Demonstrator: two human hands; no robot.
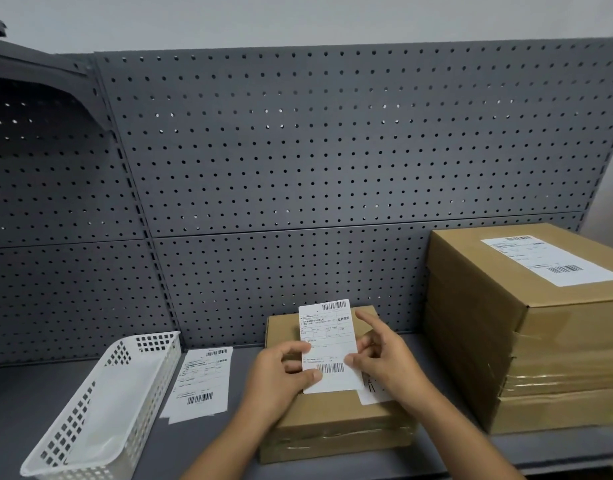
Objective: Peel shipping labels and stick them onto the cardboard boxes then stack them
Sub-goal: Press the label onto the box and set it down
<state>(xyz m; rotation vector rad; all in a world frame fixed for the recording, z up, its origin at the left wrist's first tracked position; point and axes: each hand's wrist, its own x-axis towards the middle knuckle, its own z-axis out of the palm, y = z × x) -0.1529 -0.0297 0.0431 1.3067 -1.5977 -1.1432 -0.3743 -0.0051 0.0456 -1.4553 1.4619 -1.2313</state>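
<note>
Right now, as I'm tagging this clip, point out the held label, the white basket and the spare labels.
held label (327, 336), head view, its printed middle
white basket (66, 434), head view, its perforated left wall
spare labels (201, 379), head view, top sheet's middle

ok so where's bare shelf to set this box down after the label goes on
Bare shelf lies left of the white basket, up to the pegboard. A narrow strip runs in front of the loose labels. Between the small box and the stack it is tight. The stack's top is free too.
</note>
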